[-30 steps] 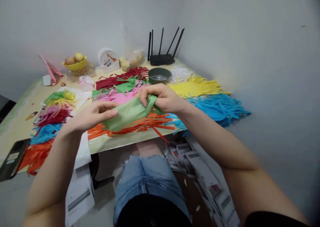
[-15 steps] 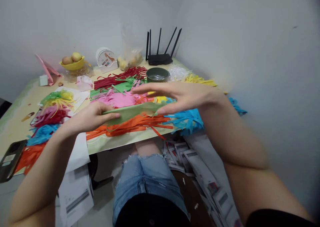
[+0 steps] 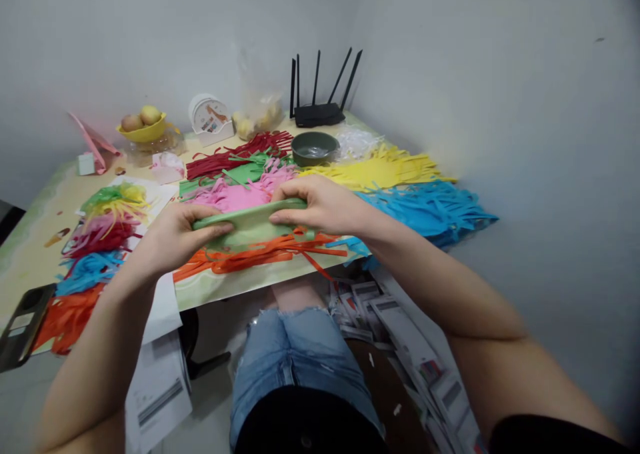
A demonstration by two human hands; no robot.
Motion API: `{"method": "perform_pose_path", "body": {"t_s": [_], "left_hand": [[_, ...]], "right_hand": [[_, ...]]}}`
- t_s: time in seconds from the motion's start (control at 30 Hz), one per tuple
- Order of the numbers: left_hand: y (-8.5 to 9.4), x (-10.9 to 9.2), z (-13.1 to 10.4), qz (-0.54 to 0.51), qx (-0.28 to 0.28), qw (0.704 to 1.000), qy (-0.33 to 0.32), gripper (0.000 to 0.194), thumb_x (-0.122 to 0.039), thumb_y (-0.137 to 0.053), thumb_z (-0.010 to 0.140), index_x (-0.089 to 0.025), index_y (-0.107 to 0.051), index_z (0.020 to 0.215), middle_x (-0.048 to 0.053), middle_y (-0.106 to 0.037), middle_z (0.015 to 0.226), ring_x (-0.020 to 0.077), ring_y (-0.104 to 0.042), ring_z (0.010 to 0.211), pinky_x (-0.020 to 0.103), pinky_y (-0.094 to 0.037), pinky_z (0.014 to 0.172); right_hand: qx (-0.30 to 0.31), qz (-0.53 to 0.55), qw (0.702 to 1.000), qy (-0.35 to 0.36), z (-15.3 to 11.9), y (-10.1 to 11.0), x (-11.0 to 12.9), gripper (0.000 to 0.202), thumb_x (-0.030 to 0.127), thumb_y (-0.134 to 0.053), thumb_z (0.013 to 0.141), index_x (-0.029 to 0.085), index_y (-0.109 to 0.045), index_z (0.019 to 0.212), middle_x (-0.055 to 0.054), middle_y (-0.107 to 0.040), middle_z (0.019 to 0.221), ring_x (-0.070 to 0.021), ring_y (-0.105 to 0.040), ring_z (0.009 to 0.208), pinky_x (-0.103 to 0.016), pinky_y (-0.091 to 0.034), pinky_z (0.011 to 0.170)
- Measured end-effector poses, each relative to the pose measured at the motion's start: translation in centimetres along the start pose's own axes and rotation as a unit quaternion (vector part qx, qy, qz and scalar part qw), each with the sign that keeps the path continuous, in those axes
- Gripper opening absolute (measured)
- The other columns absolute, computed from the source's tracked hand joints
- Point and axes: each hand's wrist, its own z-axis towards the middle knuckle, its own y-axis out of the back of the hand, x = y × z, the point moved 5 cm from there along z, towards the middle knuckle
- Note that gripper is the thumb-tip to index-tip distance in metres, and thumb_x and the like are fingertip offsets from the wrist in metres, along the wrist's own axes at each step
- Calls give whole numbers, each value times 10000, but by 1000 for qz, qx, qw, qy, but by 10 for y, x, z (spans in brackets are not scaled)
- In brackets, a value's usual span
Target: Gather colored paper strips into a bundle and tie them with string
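A folded strip of light green tissue-like sheet is stretched between my two hands above the near edge of the table. My left hand pinches its left end between thumb and fingers. At the other end, my right hand pinches the strip with thumb below and fingers on top. Orange fringed strips lie just beneath it. Behind it are a pink fringed sheet, a green fringed sheet and dark red fringed strips. Yellow fringe and blue fringe spread to the right.
Finished-looking coloured tassels and a phone lie at left. Further back stand a dark green bowl, a black router and a yellow fruit bowl. White packages are piled beside my legs.
My right hand has moved left and down along the green strip and closed from a loose, spread pose into a pinch. The left hand has stayed nearly in place.
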Motion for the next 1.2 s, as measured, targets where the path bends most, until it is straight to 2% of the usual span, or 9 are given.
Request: {"method": "perform_pose_path", "body": {"t_s": [0.2, 0.33, 0.53, 0.7, 0.77, 0.87, 0.93, 1.03, 1.2], "left_hand": [[-2, 17, -16, -185, -98, 978, 9, 288, -367, -783, 753, -188, -805, 978, 75, -759, 908, 142, -642, 587, 249, -553, 570], [-7, 24, -23, -270, -112, 956, -30, 87, -234, -762, 741, -221, -815, 808, 53, -734, 745, 149, -657, 591, 266, -572, 609], [-5, 21, -26, -215, -106, 968, -77, 194, -106, -641, 757, -238, -784, 759, 37, -707, 720, 167, -650, 691, 280, -523, 656], [-5, 4, -31, -88, -101, 981, -139, 131, -200, -625, 840, -222, -754, 829, 45, -706, 806, 188, -643, 817, 310, -498, 787], [-7, -1, -32, -34, -124, 981, -143, 124, -245, -650, 854, -207, -708, 751, 41, -696, 780, 180, -634, 772, 307, -492, 771], [-11, -5, -30, 25, -171, 977, -126, 198, -269, -699, 837, -199, -608, 676, 15, -655, 716, 150, -599, 680, 280, -479, 699], [-12, -5, -30, 50, -207, 971, -109, 150, -291, -737, 813, -205, -618, 784, 6, -658, 763, 144, -603, 694, 262, -476, 682], [-13, -5, -28, 74, -229, 967, -88, 244, -311, -745, 808, -214, -646, 1009, 21, -699, 905, 154, -643, 785, 255, -494, 726], [-13, -5, -26, 41, -211, 973, -84, 97, -262, -713, 815, -185, -655, 809, 22, -717, 770, 152, -661, 701, 251, -495, 674]], "right_hand": [[-96, 110, 989, 8, -16, -3, -6, 163, 249, -650, 820, 161, -723, 936, -28, -720, 864, -132, -629, 749, -243, -481, 684], [-100, 170, 980, 27, -22, -9, -9, 212, 136, -556, 767, 169, -749, 848, -37, -743, 851, -137, -668, 777, -250, -521, 716], [-87, 160, 981, 62, -21, -6, -6, 298, 63, -470, 661, 176, -733, 744, -29, -739, 819, -139, -660, 784, -260, -516, 745], [-74, 151, 985, 45, -19, -7, -8, 208, 236, -527, 820, 163, -720, 792, -53, -730, 864, -149, -641, 791, -265, -494, 724], [-85, 121, 988, 41, -18, -8, -8, 230, 347, -592, 867, 165, -681, 759, -49, -717, 822, -152, -635, 779, -272, -492, 744], [-131, 37, 989, 54, -20, -10, -3, 155, 322, -667, 861, 175, -641, 817, -39, -715, 858, -153, -639, 801, -273, -492, 777], [-157, -6, 985, 68, -22, -11, 1, 129, 249, -650, 866, 182, -647, 977, -55, -724, 998, -166, -658, 893, -281, -498, 818], [-175, -38, 981, 71, -25, -12, 5, 239, 177, -621, 877, 183, -646, 1114, -80, -717, 1145, -178, -670, 1005, -296, -501, 881], [-183, -25, 981, 52, -25, -8, 5, 33, 166, -655, 841, 164, -687, 851, -46, -737, 900, -168, -677, 857, -286, -505, 793]]}}
